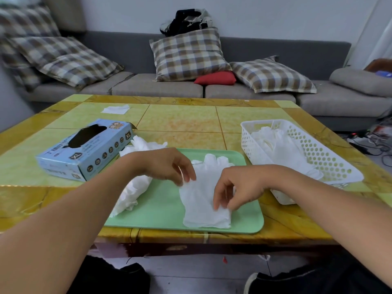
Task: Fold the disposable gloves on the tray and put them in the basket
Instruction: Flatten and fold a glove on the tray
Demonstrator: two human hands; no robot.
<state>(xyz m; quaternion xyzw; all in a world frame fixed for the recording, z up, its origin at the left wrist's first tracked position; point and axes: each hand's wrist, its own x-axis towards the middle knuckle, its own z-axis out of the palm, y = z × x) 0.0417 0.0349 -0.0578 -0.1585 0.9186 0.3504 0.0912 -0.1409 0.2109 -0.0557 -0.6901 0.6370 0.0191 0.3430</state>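
Head view. A green tray sits at the near edge of the tabletop. One white glove lies flat on the tray's right half, finger end toward the far rim, cuff toward the near rim; it is not yet folded. The left hand pinches the glove's left edge with curled fingers. The right hand pinches the glove near the cuff, fingers curled down onto it. A crumpled heap of gloves overlaps the tray's left rim, awaiting folding. The white basket, just beside the tray at the tabletop's right edge, already holds several gloves. A glove box lies toward the left edge. Assessment: the task is partly complete; the present glove and the heap remain.
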